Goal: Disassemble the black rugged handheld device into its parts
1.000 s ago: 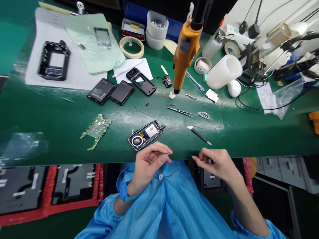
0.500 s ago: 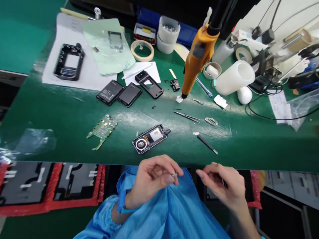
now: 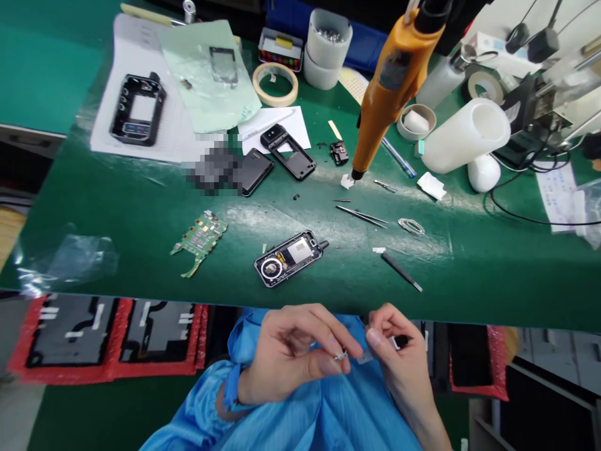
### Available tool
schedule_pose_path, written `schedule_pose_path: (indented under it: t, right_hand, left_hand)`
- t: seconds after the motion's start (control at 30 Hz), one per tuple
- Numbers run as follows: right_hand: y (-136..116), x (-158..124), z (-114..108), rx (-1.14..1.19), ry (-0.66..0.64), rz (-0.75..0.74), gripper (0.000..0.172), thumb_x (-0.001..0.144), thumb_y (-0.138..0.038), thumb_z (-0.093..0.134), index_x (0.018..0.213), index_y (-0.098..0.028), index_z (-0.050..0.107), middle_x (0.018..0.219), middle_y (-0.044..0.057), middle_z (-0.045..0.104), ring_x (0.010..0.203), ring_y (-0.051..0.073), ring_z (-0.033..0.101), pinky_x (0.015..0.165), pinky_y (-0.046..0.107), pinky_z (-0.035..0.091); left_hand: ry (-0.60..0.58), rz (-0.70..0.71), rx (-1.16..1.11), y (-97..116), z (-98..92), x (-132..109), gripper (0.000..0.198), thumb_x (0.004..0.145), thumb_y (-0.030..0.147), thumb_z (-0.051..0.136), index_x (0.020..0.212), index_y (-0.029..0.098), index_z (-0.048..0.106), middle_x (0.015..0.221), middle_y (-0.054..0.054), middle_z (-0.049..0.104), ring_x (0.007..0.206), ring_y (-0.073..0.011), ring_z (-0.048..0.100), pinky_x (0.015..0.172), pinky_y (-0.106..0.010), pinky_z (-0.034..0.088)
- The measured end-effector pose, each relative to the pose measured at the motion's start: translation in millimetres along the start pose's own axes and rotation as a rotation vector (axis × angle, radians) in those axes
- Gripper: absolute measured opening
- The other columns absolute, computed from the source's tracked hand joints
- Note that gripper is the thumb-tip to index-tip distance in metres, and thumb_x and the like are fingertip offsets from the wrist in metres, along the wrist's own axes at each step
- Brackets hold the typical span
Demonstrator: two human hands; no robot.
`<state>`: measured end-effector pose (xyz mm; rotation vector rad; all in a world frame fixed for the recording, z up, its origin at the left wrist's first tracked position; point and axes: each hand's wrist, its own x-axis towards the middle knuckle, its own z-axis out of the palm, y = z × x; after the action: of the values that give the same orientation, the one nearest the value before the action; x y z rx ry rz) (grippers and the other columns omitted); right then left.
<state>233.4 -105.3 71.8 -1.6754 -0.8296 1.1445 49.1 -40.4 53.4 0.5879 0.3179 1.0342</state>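
My left hand [image 3: 295, 351] is below the bench edge, over my blue smock, and pinches a tiny metal part [image 3: 340, 355] between thumb and fingertips. My right hand [image 3: 399, 357] is close beside it, fingers curled; its fingertips touch a small clear piece [image 3: 365, 358] right next to the metal part. An opened phone housing [image 3: 290, 258] with a round coil lies on the green mat [image 3: 117, 207] just above my hands. A green circuit board [image 3: 200, 240] lies to its left.
An orange electric screwdriver [image 3: 385, 88] hangs over the mat. Tweezers [image 3: 361, 216], a black spudger [image 3: 401, 271], a wire coil [image 3: 411, 226], phone frames [image 3: 287, 151], a tape roll [image 3: 275, 84] and white cups [image 3: 327, 47] lie farther back. Red trays [image 3: 107, 332] sit below left.
Both hands moved down and came together; the right fingertips now meet the left pinch. The view shifted left and down.
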Motion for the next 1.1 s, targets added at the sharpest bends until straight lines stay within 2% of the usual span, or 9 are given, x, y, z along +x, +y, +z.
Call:
schedule_pose_path:
  t: [0.17,0.33,0.5,0.6,0.7,0.83,0.9,1.0,1.1]
  right_hand:
    - [-6,-12,7,0.106,0.102,-0.176,0.052,0.095,-0.062,0.093,0.077,-0.025,0.061,0.061,-0.008,0.048,0.052,0.010,0.041,0.049,0.023,0.033]
    - [-17,-13,11,-0.005,0.079,-0.330,0.046,0.097,-0.056,0.094,0.082,-0.025,0.063,0.062,-0.009,0.049,0.050,0.008,0.040,0.050,0.023,0.034]
    - [-18,-14,5,-0.071,0.177,-0.348,0.046,0.102,-0.055,0.089,0.080,-0.026,0.061,0.062,-0.008,0.050,0.052,0.010,0.045,0.049,0.024,0.036]
    - [-17,-16,2,-0.088,0.174,-0.373,0.046,0.098,-0.058,0.093,0.082,-0.026,0.064,0.061,-0.009,0.050,0.050,0.010,0.042,0.049,0.026,0.037]
    - [-19,-19,3,-0.129,0.168,-0.381,0.039,0.098,-0.052,0.094,0.085,-0.027,0.067,0.061,-0.009,0.051,0.049,0.009,0.044,0.048,0.025,0.040]
    - [-24,-22,4,-0.192,0.334,-0.385,0.029,0.105,-0.043,0.088,0.089,-0.027,0.069,0.067,-0.005,0.061,0.050,0.011,0.054,0.045,0.025,0.047]
    - [-26,-25,4,-0.230,0.394,-0.393,0.018,0.106,-0.039,0.086,0.099,-0.028,0.073,0.073,-0.003,0.069,0.051,0.012,0.061,0.044,0.025,0.052]
    - [-27,-29,4,-0.239,0.390,-0.394,0.008,0.111,-0.033,0.080,0.116,-0.029,0.077,0.087,0.001,0.080,0.059,0.015,0.073,0.051,0.026,0.060]
    - [-25,-32,4,-0.233,0.354,-0.393,0.005,0.112,-0.035,0.078,0.114,-0.030,0.077,0.080,-0.002,0.078,0.050,0.012,0.067,0.046,0.024,0.055]
  left_hand:
    - [0.065,0.116,0.343,-4,2.8,7,0.009,0.095,0.019,0.094,0.102,0.021,0.088,0.099,-0.007,0.091,0.080,-0.0159,0.088,0.075,-0.019,0.073]
    - [0.054,0.135,0.517,-10,10.0,9,0.006,0.096,0.019,0.092,0.101,0.021,0.088,0.095,-0.006,0.091,0.078,-0.0178,0.089,0.075,-0.021,0.074]
    - [0.044,0.115,0.490,-12,11.5,8,0.012,0.094,0.015,0.094,0.102,0.023,0.089,0.096,-0.005,0.091,0.082,-0.0189,0.090,0.074,-0.020,0.073]
    - [0.044,0.097,0.495,-12,12.0,9,0.005,0.096,0.021,0.093,0.098,0.021,0.089,0.093,-0.007,0.091,0.077,-0.0204,0.089,0.071,-0.022,0.074]
    - [0.026,0.136,0.487,-13,13.1,10,0.005,0.095,0.022,0.094,0.097,0.021,0.090,0.090,-0.007,0.090,0.075,-0.0200,0.089,0.074,-0.023,0.074]
    - [0.021,0.120,0.436,-14,15.1,11,0.008,0.094,0.019,0.094,0.099,0.023,0.089,0.091,-0.005,0.090,0.075,-0.0190,0.088,0.073,-0.022,0.074]
    - [0.018,0.104,0.399,-14,15.6,11,0.010,0.094,0.018,0.094,0.101,0.023,0.089,0.092,-0.006,0.091,0.075,-0.0191,0.088,0.072,-0.022,0.074]
    - [0.002,0.089,0.350,-12,14.2,10,0.013,0.095,0.018,0.093,0.106,0.025,0.089,0.096,-0.005,0.091,0.079,-0.0173,0.089,0.076,-0.019,0.073]
    - [-0.026,0.071,0.330,-11,10.1,9,0.019,0.096,0.017,0.092,0.112,0.027,0.091,0.100,-0.005,0.092,0.081,-0.0155,0.089,0.078,-0.019,0.073]
